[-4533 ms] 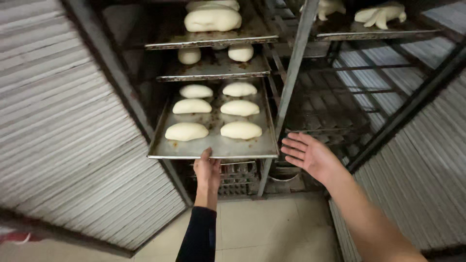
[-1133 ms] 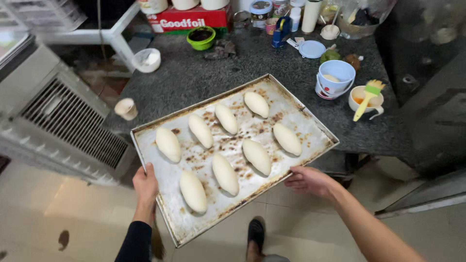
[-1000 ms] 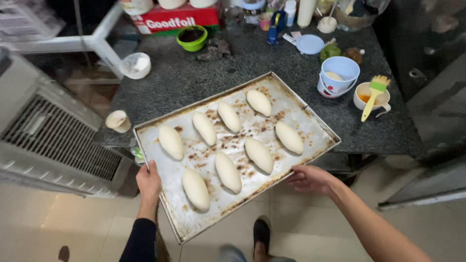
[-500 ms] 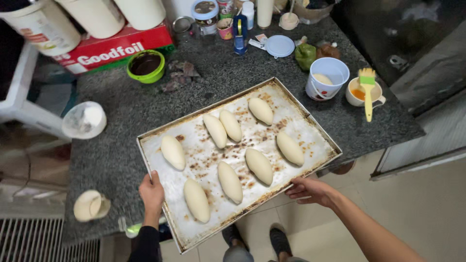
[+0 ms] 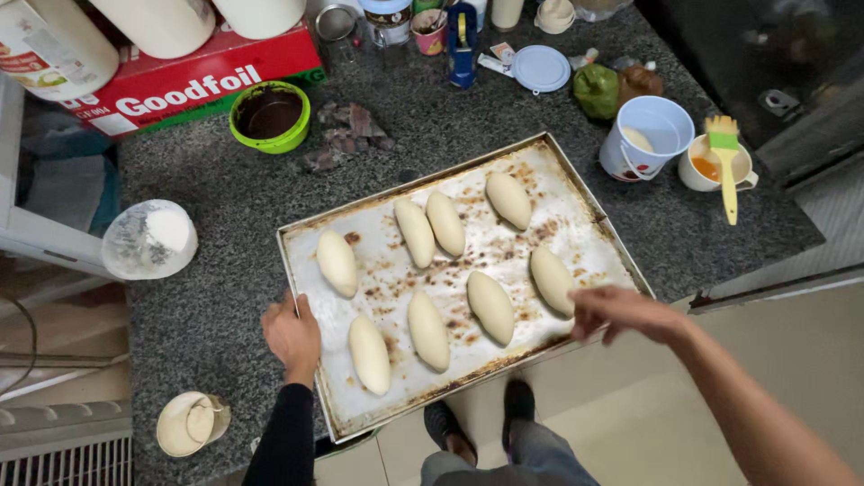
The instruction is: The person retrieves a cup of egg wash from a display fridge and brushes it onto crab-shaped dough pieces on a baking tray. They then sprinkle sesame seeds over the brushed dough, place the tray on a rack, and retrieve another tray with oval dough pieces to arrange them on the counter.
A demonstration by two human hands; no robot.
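Tray (image 5: 576, 236) with eight dough pieces (image 5: 490, 307) is set on the granite table (image 5: 225, 216), its near edge overhanging. The left hand (image 5: 291, 336) is closed on the near-left rim; the right hand (image 5: 621, 310) rests at the near-right edge, its grip apparently loosened, though blurred. The tray is best slid away from both grips until fully supported. Beyond the left grip, a long red box (image 5: 193, 81) with white lettering lies under white tubs (image 5: 162, 22).
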